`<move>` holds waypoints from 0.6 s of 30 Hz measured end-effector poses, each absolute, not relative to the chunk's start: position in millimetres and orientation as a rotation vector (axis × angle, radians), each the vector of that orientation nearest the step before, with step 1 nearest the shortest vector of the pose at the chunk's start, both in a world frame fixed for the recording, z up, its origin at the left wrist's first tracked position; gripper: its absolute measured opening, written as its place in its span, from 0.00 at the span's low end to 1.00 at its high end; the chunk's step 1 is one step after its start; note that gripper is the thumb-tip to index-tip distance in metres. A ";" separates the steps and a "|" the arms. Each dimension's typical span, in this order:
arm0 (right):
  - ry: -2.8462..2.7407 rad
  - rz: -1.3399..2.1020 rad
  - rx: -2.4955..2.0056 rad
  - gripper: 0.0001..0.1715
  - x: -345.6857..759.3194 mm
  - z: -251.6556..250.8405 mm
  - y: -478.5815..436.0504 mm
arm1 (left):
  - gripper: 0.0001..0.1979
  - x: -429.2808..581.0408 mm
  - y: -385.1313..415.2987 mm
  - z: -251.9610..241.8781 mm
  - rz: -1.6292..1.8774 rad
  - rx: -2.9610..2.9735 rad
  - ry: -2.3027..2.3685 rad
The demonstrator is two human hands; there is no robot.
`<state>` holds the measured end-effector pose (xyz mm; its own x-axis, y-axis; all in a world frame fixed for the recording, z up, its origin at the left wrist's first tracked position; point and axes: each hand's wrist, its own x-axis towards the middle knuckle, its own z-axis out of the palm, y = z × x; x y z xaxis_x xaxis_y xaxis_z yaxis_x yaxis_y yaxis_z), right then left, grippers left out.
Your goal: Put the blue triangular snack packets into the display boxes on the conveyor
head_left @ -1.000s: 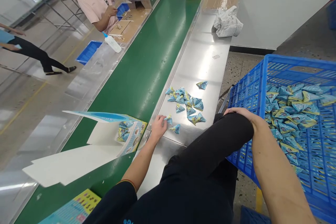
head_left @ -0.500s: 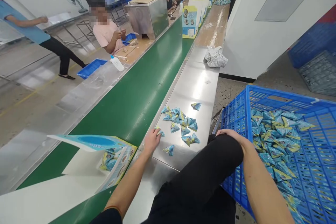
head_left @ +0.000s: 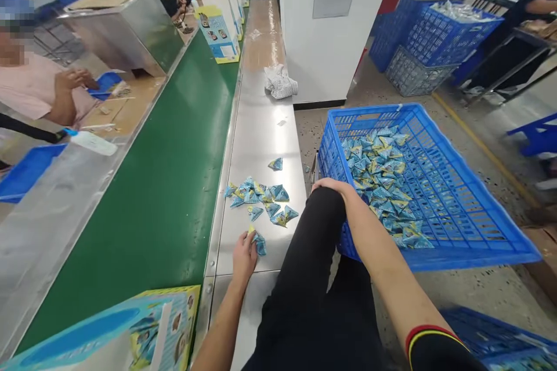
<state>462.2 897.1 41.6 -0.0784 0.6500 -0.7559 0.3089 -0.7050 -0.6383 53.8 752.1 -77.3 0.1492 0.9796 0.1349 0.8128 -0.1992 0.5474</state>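
My left hand (head_left: 245,256) is over the steel ledge, fingers closed on a small blue-and-yellow pyramid-shaped packet (head_left: 260,243). Just beyond it lies a loose group of similar packets (head_left: 255,191), with a single packet (head_left: 275,164) farther up. My right hand (head_left: 333,185) rests over my bent knee, lying flat with its fingertips partly hidden. At lower left, an open printed carton (head_left: 181,324) lies on the green conveyor belt (head_left: 174,185), with packets (head_left: 145,339) inside.
A blue crate (head_left: 461,156) holding many packets stands right of my knee. A striped cloth (head_left: 281,84) lies on the ledge near a white pillar (head_left: 322,52). Several cartons (head_left: 220,35) stand along the belt. A co-worker (head_left: 35,87) sits across it.
My view has swung right, so belt and carton sit farther left and more crate shows. My left hand now grips the nearest packet on the ledge. My right hand stays on the knee.
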 end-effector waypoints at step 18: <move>-0.415 1.543 -1.552 0.07 453.3 34.6 853.1 | 0.29 65.2 824.2 -101.5 0.714 2.057 1.933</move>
<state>453.3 853.1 34.6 0.1717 0.7576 -0.6297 -0.3397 -0.5545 -0.7597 65.2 824.2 -101.5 0.0114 0.9815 0.1909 0.8700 -0.1039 0.4820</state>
